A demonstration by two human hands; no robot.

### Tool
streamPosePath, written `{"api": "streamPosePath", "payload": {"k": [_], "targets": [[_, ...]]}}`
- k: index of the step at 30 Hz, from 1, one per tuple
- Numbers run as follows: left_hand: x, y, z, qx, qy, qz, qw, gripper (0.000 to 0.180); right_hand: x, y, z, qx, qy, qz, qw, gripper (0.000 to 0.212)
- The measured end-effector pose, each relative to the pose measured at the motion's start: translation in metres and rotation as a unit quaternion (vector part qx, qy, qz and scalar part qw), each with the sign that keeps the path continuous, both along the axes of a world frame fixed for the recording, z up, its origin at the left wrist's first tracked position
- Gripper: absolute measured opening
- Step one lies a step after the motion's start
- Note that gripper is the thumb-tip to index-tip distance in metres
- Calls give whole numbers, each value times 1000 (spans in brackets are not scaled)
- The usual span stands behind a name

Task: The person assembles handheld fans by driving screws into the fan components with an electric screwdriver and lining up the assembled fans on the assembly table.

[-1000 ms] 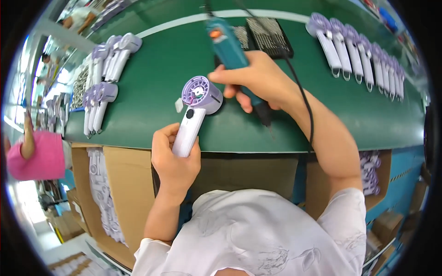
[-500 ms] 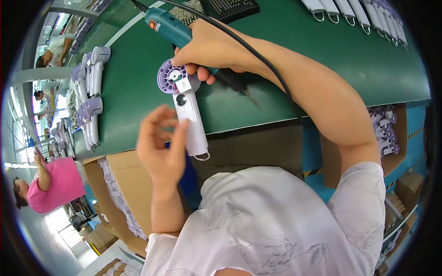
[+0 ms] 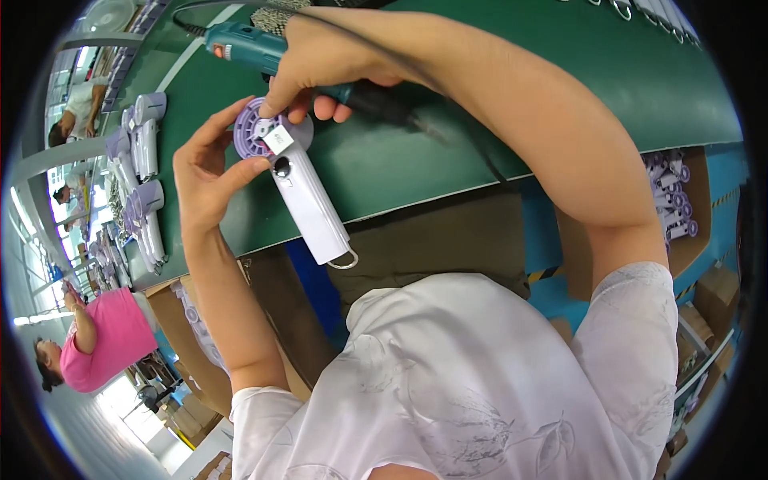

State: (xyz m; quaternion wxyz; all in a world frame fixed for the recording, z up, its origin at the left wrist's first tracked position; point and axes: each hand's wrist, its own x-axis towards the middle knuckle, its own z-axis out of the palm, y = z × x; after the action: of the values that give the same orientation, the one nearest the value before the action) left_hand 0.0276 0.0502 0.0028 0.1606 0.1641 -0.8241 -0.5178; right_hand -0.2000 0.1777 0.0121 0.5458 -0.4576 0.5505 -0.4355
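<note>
Gripping a teal corded power screwdriver [image 3: 320,68], the right hand [image 3: 336,60] pinched the white-and-lilac plastic handheld fan [image 3: 300,188] near the green workbench's [image 3: 560,96] front edge while the left hand [image 3: 208,172] cupped its round head.

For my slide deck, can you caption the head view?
Left hand steadies a white and purple hair dryer on the green table while the right hand holds a teal electric screwdriver.
</note>
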Motion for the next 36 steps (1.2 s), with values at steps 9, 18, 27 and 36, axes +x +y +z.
{"api": "streamPosePath", "payload": {"k": [9, 18, 27, 36], "targets": [[-2, -21, 1, -59, -24, -29, 998, 71, -6, -2, 13, 3, 201, 33, 979, 43], [-8, -18, -3, -49, 15, -53, 997, 66, -2, 0, 15, 25, 183, 5, 983, 43], [-17, -32, 1, -104, 22, -95, 990, 72, -1, -4, 26, 73, 217, 1, 973, 43], [-22, -36, 3, -122, 25, -129, 984, 63, 9, 7, 57, 32, 226, -132, 965, 41]]}}
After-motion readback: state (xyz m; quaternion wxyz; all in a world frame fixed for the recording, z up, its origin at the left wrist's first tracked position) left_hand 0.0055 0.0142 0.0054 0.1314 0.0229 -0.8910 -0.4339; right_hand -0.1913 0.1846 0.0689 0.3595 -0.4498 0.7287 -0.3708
